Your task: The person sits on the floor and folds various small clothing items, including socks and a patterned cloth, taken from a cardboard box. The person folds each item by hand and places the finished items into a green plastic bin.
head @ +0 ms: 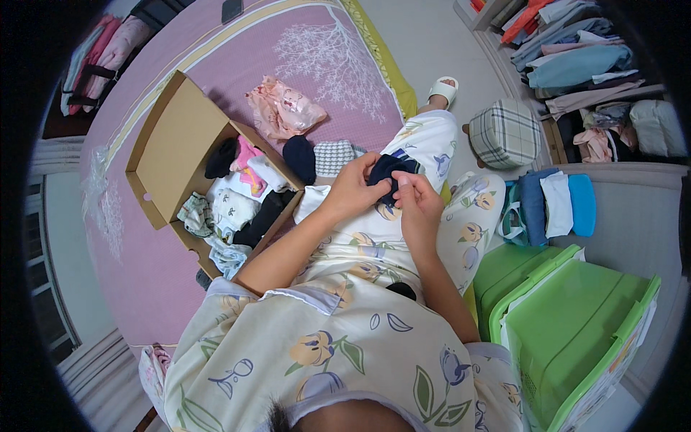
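Note:
Above my lap, my left hand and my right hand both grip a bunched navy sock with a striped edge. Its far part lies against my patterned trouser leg. To the left, an open cardboard box on the bed holds several socks and small garments, among them a black sock, a white piece with bows and a pink one. Between the box and my left hand lie a dark navy sock, a grey-and-white checked sock and a white sock.
A pink plastic bag rests on the bed beyond the box. Green plastic bins stand at my right. A plaid stool and folded clothes are on the right, by a wardrobe shelf full of clothes.

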`<state>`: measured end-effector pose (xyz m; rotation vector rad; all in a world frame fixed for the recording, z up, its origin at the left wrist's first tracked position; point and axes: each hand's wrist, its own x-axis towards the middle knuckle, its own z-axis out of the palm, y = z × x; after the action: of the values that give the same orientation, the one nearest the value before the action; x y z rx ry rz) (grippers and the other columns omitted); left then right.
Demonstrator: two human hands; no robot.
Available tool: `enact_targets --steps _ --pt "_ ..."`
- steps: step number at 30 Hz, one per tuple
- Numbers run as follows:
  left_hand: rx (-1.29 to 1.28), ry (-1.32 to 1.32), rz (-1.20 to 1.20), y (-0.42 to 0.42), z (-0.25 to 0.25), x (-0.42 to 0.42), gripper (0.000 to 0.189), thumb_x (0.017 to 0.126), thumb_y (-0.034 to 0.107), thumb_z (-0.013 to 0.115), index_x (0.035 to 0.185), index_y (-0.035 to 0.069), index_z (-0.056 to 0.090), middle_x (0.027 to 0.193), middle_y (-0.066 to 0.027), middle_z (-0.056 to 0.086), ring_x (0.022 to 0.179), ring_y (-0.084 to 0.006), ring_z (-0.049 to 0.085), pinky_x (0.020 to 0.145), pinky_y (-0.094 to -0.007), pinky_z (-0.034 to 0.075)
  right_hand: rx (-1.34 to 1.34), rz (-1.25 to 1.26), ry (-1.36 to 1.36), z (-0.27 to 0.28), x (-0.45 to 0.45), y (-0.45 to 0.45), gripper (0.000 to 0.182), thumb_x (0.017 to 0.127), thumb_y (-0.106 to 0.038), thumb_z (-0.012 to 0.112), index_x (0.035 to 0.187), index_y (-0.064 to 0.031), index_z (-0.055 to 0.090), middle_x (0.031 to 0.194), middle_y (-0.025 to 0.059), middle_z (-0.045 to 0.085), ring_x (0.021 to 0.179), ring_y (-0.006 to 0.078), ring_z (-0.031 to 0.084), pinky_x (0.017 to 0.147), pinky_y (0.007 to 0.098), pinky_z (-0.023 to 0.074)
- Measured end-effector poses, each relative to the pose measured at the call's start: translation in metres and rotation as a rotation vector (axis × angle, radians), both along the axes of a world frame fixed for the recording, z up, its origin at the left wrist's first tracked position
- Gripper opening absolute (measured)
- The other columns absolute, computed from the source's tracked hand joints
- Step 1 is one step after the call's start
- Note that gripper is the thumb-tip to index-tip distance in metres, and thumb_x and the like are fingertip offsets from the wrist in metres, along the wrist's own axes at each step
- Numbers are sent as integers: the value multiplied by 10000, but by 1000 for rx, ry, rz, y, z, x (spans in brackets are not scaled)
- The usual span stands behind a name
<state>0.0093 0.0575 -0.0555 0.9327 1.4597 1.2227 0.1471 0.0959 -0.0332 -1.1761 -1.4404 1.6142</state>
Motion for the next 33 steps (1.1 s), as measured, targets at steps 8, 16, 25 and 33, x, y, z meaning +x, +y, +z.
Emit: enact_targets --steps 8,16,25,33 --pt "91 762 75 7 -1 -4 453 710 176 724 1071 -50 569 943 -204 600 867 -234 577 717 -307 472 159 9 -142 -13 -10 5 72 820 -9 622 874 10 579 702 4 530 587 61 475 531 207 396" --pt "-232 302 -307 18 -15 -20 520 743 236 722 1142 -51 550 940 -160 610 868 -176 572 763 -292 479 213 -121 -112 -22 -7 3 344 766 -29 646 1050 -19 453 727 41 505 593 120 497 545 271 428" --pt "-14 197 38 1 5 13 529 707 189 763 1094 -79 520 894 -134 631 792 -144 591 737 -288 483 177 -116 -137 -38 10 -5 422 755 -35 642 1116 25 432 997 141 478 813 210 517 748 309 462" --pt "80 5 313 -2 -7 44 368 805 107 656 1078 -29 449 905 -98 545 838 -146 522 754 -295 459 238 -71 -213 -15 11 -1 504 737 -46 626 1186 41 414 1126 219 476 1019 353 517 899 384 422"
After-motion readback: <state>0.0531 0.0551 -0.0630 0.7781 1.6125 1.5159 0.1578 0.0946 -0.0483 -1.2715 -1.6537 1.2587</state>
